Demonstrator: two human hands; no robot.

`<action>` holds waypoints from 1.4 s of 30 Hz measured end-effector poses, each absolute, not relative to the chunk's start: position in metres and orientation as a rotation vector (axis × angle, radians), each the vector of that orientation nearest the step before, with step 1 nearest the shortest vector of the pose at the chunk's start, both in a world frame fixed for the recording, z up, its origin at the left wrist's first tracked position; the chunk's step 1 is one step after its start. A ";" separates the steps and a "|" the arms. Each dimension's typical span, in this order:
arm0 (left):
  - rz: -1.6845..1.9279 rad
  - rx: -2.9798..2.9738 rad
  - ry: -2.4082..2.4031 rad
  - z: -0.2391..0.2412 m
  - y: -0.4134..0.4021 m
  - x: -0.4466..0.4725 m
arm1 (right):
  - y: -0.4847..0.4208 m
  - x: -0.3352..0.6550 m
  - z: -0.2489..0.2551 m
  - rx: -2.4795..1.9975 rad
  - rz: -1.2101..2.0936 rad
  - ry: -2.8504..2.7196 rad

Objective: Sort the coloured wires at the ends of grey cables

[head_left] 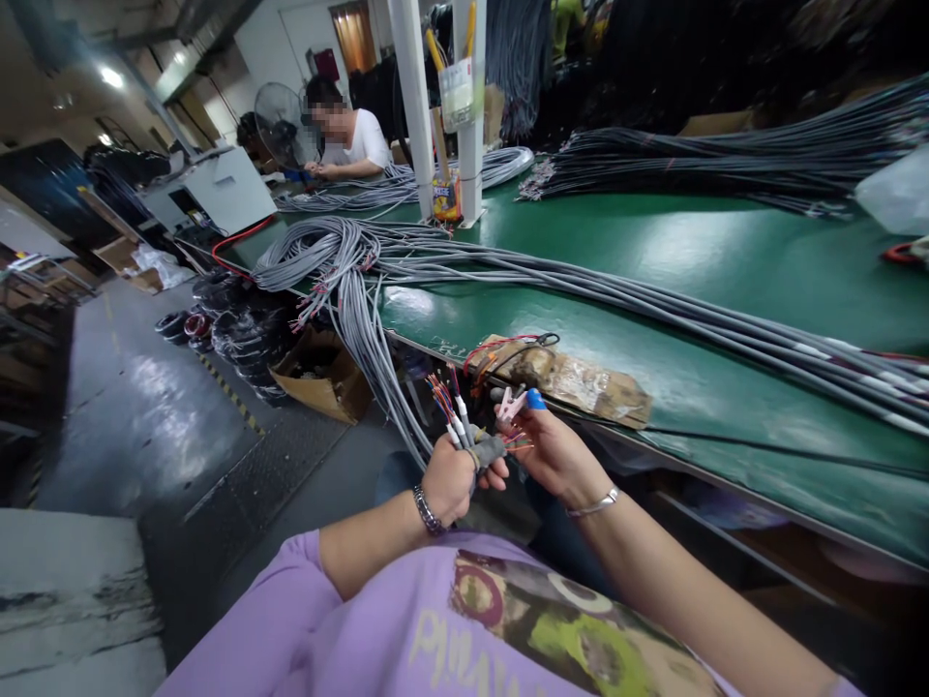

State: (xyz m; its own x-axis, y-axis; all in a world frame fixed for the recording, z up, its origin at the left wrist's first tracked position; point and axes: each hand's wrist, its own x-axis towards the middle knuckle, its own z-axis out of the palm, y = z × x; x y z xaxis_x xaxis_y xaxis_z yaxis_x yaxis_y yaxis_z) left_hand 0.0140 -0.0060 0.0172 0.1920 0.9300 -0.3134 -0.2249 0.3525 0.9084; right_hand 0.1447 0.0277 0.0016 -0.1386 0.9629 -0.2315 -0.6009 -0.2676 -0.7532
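Observation:
My left hand (451, 479) is closed around grey cables, whose stripped ends (440, 395) with thin coloured wires stick up above the fist. More fine reddish wires (518, 442) point right from the grip, beside a grey covering that seems to be on a finger. My right hand (555, 450) is just to the right, pinching a small pale pink piece (511, 405) shaped like a clip. One of its fingertips wears a blue cover (535, 399). Whether the pink piece touches the wires I cannot tell.
A green table (697, 257) carries long grey cables (581, 281) and a coiled bundle (319, 247). Near its edge lies a taped brown block (581, 382). White posts (413, 106) rise from the table. A co-worker (355, 140) sits beyond. Below left stands a cardboard box (323, 382).

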 end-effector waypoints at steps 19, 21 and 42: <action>0.977 0.853 1.063 0.016 -0.008 0.015 | 0.032 0.142 -0.006 -0.693 1.749 -0.385; 0.988 0.865 1.053 0.016 -0.011 0.014 | 0.031 0.144 -0.005 -0.649 1.800 -0.349; 1.055 0.781 1.063 0.020 -0.004 0.017 | 0.033 0.146 -0.005 -0.721 1.757 -0.410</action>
State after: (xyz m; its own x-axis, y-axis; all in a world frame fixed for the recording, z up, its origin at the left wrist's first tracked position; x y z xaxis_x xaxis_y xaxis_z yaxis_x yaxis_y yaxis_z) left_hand 0.0167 -0.0039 0.0198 0.1213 0.9456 -0.3020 -0.2946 0.3248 0.8987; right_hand 0.1460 0.0326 -0.0054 -0.1754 0.9493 -0.2610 -0.7359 -0.3025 -0.6058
